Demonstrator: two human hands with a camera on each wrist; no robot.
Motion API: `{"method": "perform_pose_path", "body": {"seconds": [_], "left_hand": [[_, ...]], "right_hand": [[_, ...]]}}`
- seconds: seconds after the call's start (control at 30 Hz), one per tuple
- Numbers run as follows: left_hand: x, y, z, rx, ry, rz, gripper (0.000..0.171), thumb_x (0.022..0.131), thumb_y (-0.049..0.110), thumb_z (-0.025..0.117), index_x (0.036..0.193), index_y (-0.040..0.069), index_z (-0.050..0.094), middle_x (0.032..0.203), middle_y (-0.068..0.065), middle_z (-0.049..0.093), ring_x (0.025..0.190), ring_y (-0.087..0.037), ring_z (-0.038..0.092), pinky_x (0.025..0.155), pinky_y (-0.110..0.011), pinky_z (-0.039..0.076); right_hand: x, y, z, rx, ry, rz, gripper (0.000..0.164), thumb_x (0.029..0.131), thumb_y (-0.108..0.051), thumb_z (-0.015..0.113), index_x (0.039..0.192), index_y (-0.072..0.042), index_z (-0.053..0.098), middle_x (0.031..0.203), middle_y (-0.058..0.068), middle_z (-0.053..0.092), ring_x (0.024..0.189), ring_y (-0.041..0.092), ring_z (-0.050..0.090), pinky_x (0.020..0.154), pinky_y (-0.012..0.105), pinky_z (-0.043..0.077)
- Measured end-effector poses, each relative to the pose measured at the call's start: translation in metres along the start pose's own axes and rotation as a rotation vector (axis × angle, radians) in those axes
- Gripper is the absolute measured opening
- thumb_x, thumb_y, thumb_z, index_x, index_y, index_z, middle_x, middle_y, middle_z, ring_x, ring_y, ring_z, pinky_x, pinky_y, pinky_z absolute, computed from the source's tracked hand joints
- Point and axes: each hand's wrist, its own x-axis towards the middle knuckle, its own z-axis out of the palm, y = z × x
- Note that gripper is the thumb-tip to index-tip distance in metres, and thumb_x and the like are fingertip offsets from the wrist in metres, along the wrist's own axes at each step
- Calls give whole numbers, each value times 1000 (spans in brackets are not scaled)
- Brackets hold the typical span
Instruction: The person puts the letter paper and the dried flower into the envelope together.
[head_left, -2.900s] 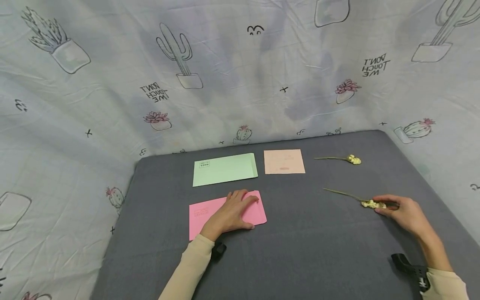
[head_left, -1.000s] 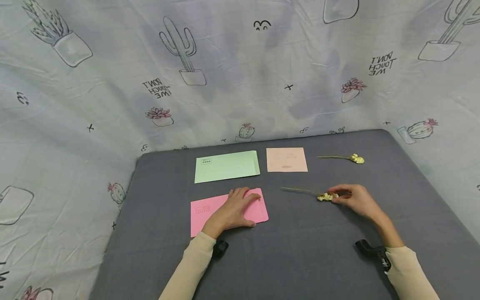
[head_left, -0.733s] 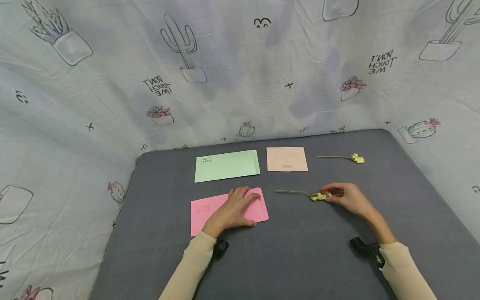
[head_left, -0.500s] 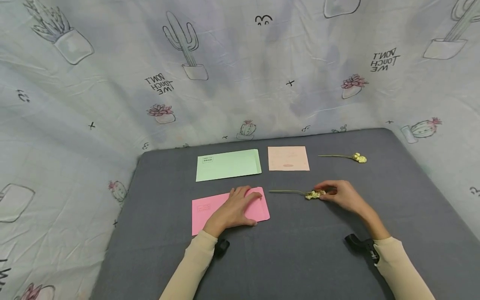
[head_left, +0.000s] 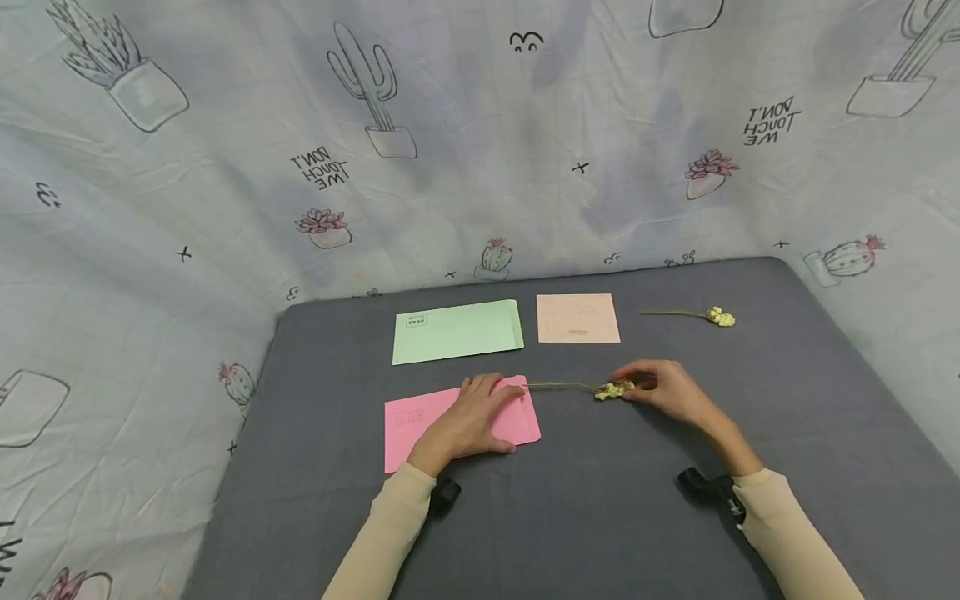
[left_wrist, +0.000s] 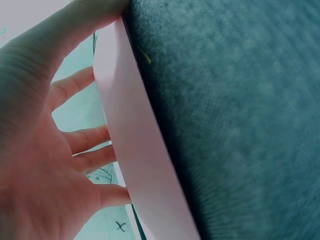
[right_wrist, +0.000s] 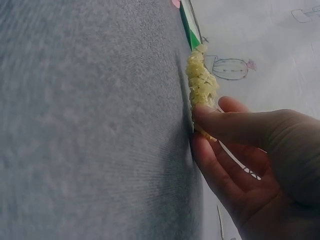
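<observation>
A pink envelope [head_left: 408,425] lies on the grey cloth. My left hand [head_left: 465,421] rests on its right part with the fingers spread; in the left wrist view the fingertips touch the pale-looking envelope [left_wrist: 142,150], and the thumb reaches its corner. My right hand [head_left: 667,392] pinches a dried yellow flower [head_left: 609,391] at the back of its head, between thumb and fingers. The thin stem points left, its tip overlapping the envelope's top right corner in the head view. In the right wrist view the flower head [right_wrist: 201,80] is close over the cloth.
Behind the pink envelope lie a green envelope [head_left: 457,332] and a peach-coloured envelope [head_left: 577,318]. A second yellow flower [head_left: 722,317] lies at the back right, stem leftward. A patterned curtain [head_left: 450,125] surrounds the table [head_left: 600,517] at the back and sides.
My right hand has carried the flower leftward from the table's right side, until its stem tip overlaps the pink envelope. My left hand has stayed on the envelope.
</observation>
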Motion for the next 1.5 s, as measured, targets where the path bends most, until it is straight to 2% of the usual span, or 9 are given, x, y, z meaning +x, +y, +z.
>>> {"method": "perform_pose_path", "body": {"seconds": [0.17,0.4,0.63,0.83,1.1,1.37,1.5], "left_hand": [[-1,-1,1,23,-3,6,79,74,41,84,142,25,48,144,-13,40,135,-30,35,115,-54,21],[-1,-1,1,5,0,1,76,73,41,85,140,25,51,144,-13,40,135,-30,35,115,-55,20],[0,-1,1,10,-4,-7,76,74,41,85,140,26,50,144,-13,40,136,-30,35,115,-54,20],[-1,-3,1,1,0,-13,78,74,41,85,141,26,50,145,-14,40,135,-31,35,115,-55,20],[-1,-2,2,-10,6,2,76,74,40,85,140,26,50,145,-14,40,136,-31,35,115,-56,21],[0,-3,1,-8,18,12,72,72,39,86,135,27,52,143,-13,42,136,-28,34,114,-56,20],[0,-2,1,-17,14,16,72,72,38,86,135,26,53,143,-14,41,136,-29,34,114,-57,21]], "right_hand": [[3,-2,3,-7,-12,-4,29,82,1,75,110,-2,71,105,12,72,93,26,69,75,27,57],[8,-2,3,-9,-18,-26,28,81,2,75,109,-1,71,105,13,72,95,29,69,76,30,57],[10,-2,2,-19,-32,2,28,82,1,75,110,-2,72,107,12,71,93,25,69,77,28,57],[13,-2,6,-5,-30,-40,28,82,2,75,109,-1,72,105,13,72,93,26,69,76,30,57],[17,-5,12,16,-44,-53,27,83,1,75,110,-2,72,105,12,72,96,27,68,77,30,57],[20,-12,18,25,-65,-94,27,82,2,75,108,-1,72,105,13,72,96,30,68,79,37,57],[22,-13,19,23,-67,-95,27,82,3,75,108,-1,72,105,12,72,96,29,68,79,36,57]]}}
